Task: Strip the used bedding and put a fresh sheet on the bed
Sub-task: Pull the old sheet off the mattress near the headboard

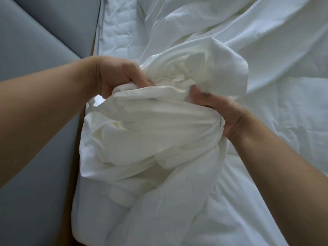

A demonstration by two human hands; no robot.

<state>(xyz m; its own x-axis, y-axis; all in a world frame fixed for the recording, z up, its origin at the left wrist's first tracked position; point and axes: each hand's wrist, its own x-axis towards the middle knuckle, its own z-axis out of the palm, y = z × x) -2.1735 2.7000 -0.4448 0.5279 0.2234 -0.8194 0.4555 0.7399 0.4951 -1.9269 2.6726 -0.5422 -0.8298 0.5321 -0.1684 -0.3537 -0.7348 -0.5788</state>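
A white sheet (156, 121) is bunched into a thick wad above the bed, near its left edge. My left hand (117, 75) grips the wad from the upper left, fingers curled into the cloth. My right hand (221, 112) grips it from the right, with fingers buried in the folds. From the wad the sheet trails away in long creases toward the upper right (266, 32). Under it lies the quilted white mattress cover (120, 32), bare at the upper left and lower right.
A grey padded headboard or wall panel (35, 50) runs down the left side. A narrow brown strip of bed frame (78, 157) shows between it and the mattress. The rest of the bed surface stretches to the right.
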